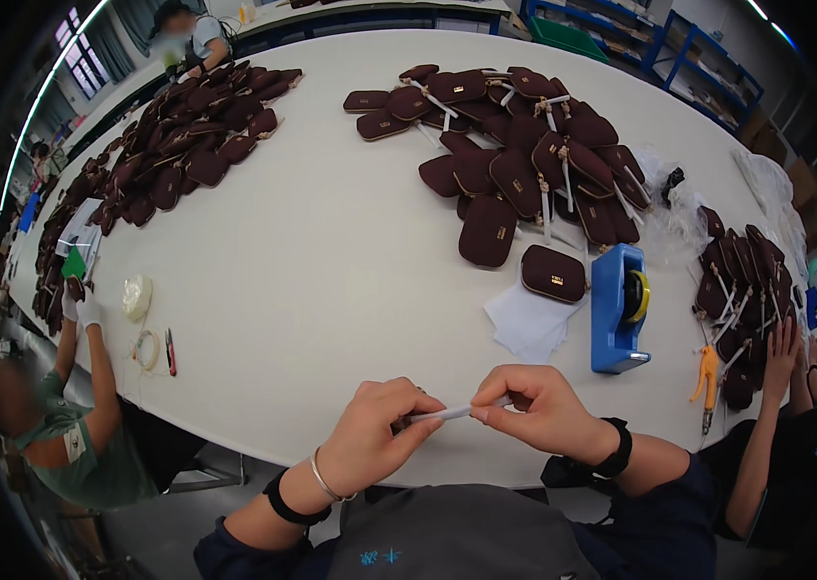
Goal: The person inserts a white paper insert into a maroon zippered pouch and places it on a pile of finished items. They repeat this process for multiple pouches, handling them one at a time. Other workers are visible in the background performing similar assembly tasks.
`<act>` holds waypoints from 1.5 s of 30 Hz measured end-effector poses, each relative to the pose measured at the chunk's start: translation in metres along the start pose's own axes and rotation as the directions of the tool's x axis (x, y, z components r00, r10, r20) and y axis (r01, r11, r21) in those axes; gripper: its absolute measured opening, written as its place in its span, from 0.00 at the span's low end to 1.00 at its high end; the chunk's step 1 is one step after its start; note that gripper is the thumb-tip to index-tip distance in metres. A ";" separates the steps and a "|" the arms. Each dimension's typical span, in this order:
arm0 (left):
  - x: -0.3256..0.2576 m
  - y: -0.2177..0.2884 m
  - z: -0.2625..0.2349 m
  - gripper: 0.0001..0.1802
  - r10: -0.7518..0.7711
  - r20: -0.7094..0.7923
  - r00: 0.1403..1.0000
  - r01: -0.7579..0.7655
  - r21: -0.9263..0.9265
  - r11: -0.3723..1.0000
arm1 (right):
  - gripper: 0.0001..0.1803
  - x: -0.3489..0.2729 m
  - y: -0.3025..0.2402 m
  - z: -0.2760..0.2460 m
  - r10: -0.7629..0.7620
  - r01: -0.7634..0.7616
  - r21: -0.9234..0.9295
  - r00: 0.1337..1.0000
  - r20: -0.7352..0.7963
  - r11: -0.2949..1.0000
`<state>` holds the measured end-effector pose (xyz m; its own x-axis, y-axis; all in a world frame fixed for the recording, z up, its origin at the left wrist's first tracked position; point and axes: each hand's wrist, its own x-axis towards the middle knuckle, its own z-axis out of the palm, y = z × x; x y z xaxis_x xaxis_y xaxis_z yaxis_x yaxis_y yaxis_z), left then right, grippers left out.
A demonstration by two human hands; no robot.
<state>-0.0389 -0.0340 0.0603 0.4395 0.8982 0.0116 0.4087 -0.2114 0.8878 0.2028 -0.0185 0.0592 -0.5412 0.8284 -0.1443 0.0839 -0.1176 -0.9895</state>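
Observation:
Near the table's front edge, my left hand (377, 432) and my right hand (551, 414) pinch a thin white paper roll (454, 413) between thumbs and fingers. It lies nearly level from one hand to the other; whether anything is inside it cannot be seen. Beyond my hands a dark maroon zip pouch (553, 274) with a small gold label rests partly on a stack of white paper sheets (527, 324). To the right of the sheets stands a blue tape dispenser (608, 324) with a yellow tape roll (635, 296).
A heap of maroon pouches (515, 179), several with white-wrapped straps, covers the far middle. More pouches (176, 135) lie far left and at right (742, 275), where a co-worker's hand (780, 353) reaches in. An orange-handled tool (706, 377) and clear plastic bags (674, 217) lie right.

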 end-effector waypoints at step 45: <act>0.019 -0.005 0.020 0.04 -0.196 -0.001 0.981 0.190 -0.236 0.953 | 0.09 -0.133 0.064 -0.168 0.436 -0.298 0.320 0.540 -0.720 0.899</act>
<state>-0.0169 -0.0239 0.0466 0.3499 0.9227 -0.1618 0.2844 0.0600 0.9568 0.4205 -0.0447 0.0163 0.3468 0.7905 -0.5049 -0.0311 -0.5283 -0.8485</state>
